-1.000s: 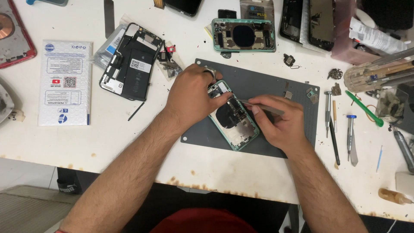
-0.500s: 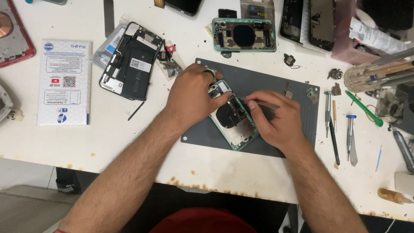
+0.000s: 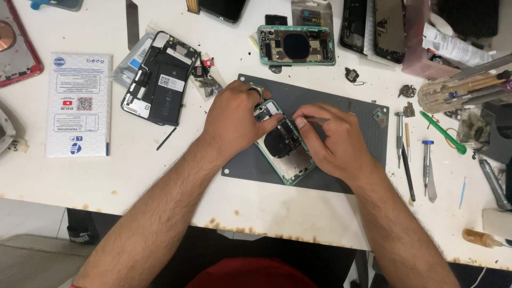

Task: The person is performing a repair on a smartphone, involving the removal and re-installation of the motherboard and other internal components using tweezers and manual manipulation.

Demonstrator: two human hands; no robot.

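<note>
Teal-edged and stripped of its screen, the opened phone (image 3: 285,146) lay tilted on the dark grey mat (image 3: 341,106) near the middle of the white desk (image 3: 160,176), its bare boards and round coil facing up. The left hand (image 3: 234,120) pressed down on the phone's upper end, fingers (image 3: 256,125) curled over the frame to pin it. The right hand (image 3: 336,141) rested on the lower right side, its fingers (image 3: 309,118) pinched narrow around a thin metal tool (image 3: 320,121) whose tip was hidden among the parts. Such a housing looked light, stiff and rather fragile: the rigid outer frame seemed the safe place to grip, while the exposed connectors and thin cables inside would likely tear or bend under any careless pressure. Further up the desk lay a second teal phone shell (image 3: 296,45), and to the left a black opened phone (image 3: 160,80) beside a white printed packet (image 3: 77,104). Screwdrivers (image 3: 401,133) lay well apart on the right.
</note>
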